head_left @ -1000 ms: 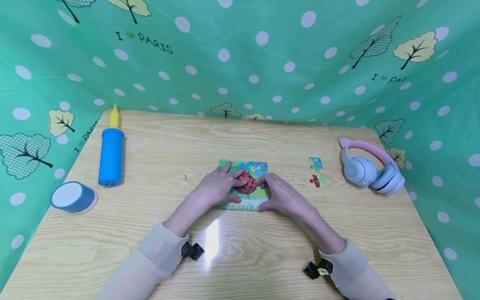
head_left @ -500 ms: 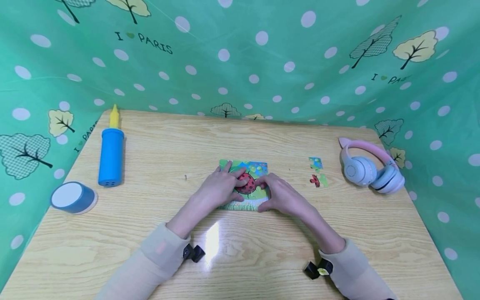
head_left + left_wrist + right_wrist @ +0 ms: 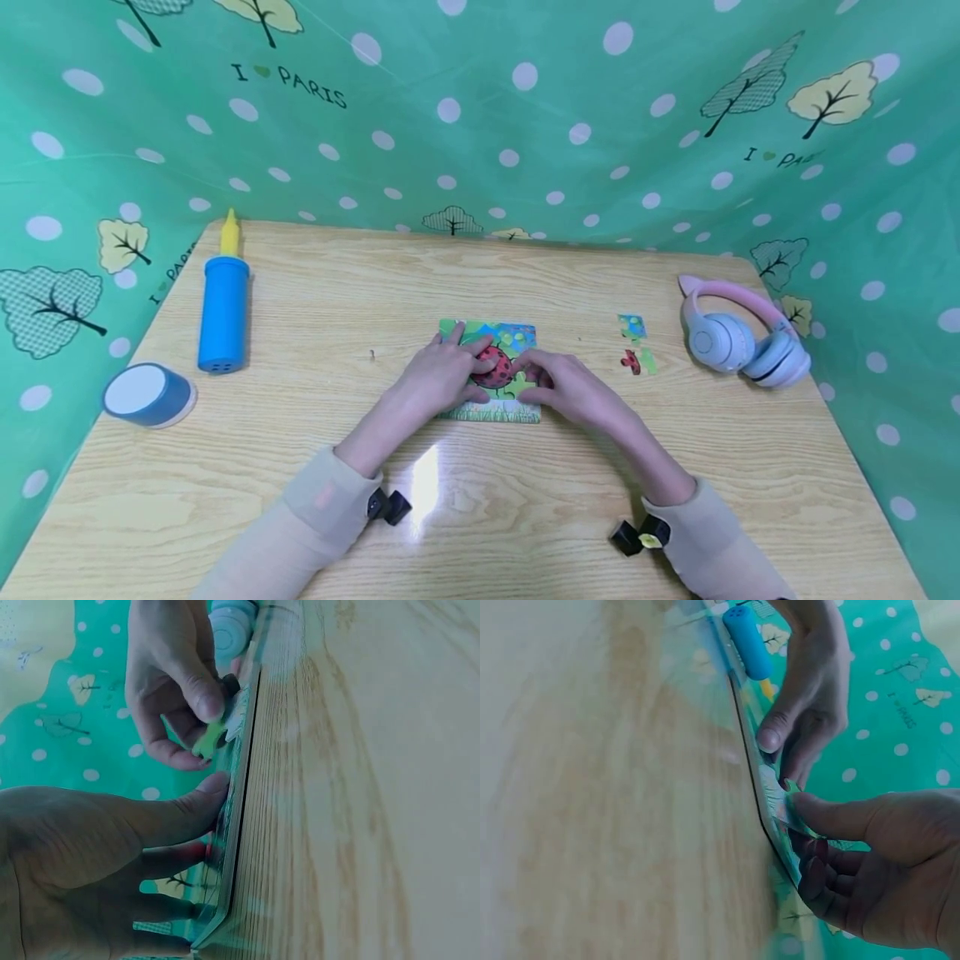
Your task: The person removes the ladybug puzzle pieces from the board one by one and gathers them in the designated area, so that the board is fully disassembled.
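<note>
A ladybug jigsaw puzzle (image 3: 487, 412) lies flat near the middle of the table, with a grassy lower strip and blue and green upper parts. My left hand (image 3: 441, 375) rests on its left side, fingers spread over the picture and partly hiding the ladybug. At the right side, my right hand (image 3: 567, 388) pinches a green puzzle piece (image 3: 208, 739) between thumb and fingers. This piece is raised at a tilt from the board, close beside the ladybug. In the right wrist view, the thumb lies over much of the piece.
Several loose puzzle pieces (image 3: 632, 326) lie right of the puzzle, some with red parts. Pink and lilac headphones (image 3: 722, 340) sit farther right. A blue hand pump (image 3: 223, 312) with a yellow nozzle and a blue-and-white cylinder (image 3: 147, 395) stand at left.
My right hand has shifted slightly, its thumb moving up from the puzzle's lower right edge as the green piece tilts up. The left hand stays nearly still.
</note>
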The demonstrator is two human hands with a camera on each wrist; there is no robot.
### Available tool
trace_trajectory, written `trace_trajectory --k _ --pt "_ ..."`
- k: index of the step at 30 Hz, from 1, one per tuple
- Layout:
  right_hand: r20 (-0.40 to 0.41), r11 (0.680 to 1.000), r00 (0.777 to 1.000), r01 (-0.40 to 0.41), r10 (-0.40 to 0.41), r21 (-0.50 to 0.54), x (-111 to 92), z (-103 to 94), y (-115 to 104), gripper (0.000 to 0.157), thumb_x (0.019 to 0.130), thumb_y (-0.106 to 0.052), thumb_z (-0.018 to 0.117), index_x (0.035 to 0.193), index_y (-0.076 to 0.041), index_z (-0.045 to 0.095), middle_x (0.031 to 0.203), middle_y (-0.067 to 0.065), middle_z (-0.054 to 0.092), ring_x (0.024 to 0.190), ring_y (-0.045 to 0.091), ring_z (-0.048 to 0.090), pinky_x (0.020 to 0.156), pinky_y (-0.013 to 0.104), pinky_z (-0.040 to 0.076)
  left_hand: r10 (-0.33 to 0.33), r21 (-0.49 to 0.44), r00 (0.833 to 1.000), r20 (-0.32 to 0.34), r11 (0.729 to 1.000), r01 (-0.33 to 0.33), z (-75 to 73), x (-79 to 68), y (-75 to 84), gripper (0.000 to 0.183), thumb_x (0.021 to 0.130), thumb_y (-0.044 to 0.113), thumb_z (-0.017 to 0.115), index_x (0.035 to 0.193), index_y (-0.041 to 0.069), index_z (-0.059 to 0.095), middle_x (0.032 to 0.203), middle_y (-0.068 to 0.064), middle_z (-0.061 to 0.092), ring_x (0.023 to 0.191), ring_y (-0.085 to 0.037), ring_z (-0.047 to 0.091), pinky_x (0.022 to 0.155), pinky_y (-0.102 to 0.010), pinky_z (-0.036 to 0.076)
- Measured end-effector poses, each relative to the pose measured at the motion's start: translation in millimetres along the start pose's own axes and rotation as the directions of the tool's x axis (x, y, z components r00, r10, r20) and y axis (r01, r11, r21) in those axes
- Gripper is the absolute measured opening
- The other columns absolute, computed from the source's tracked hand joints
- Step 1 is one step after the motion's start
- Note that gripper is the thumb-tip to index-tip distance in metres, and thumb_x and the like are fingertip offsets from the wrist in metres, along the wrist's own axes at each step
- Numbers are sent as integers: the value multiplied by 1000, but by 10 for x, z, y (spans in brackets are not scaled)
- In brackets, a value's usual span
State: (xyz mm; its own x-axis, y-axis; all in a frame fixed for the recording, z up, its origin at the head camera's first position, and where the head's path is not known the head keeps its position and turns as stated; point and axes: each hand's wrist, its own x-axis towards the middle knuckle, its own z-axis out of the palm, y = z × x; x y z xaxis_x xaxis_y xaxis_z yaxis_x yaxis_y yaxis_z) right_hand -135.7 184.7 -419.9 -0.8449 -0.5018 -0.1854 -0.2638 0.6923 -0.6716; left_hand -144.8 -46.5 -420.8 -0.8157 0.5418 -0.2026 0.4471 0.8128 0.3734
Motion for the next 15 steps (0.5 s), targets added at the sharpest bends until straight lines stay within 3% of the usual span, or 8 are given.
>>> trace_trajectory --k 8,15 --pt "-53 995 998 39 -34 87 -69 -167 113 19 97 -11 70 116 -14 71 86 1 68 74 12 59 67 23 51 2 1 1000 19 1000 -2 -1 11 -6 60 87 47 77 141 26 61 167 0 34 158 -45 20 125 -62 27" --pt "-73 998 997 17 -12 62 -287 -524 484 21 99 -10 68 119 -13 74 84 1 69 64 12 56 57 23 49 -2 -2 999 34 1000 2 -17 -1 -14 62 87 47 76 143 25 60 168 1 31 158 -45 18 126 -62 24"
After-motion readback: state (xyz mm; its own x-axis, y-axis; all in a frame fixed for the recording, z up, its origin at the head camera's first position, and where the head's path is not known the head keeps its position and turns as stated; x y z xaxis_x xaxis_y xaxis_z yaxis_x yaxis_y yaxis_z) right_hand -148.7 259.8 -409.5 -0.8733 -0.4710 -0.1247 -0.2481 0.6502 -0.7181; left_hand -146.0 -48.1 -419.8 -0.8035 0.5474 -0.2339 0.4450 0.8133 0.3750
